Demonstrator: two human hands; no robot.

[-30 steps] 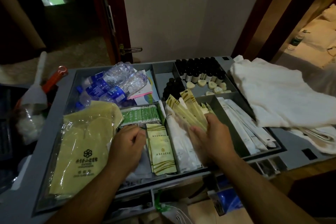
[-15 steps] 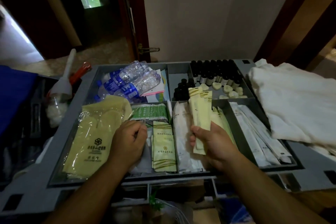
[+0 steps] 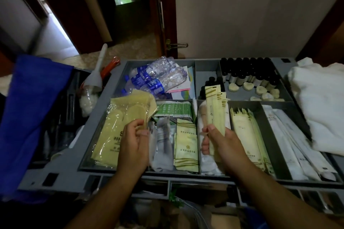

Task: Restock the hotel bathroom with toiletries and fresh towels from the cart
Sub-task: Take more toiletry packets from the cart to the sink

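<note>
Firmly gripping yellow sachets in right hand. Seemingly pinching the slipper pack corner with left hand.

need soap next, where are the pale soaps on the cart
Head view: the pale soaps lie in the far right compartment of the tray, just in front of the dark bottles, left of the white towels.

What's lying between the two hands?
In the head view, a pale grey packet and a green-striped sachet lie in the tray between the left hand and the right hand, which holds long sachets.
</note>
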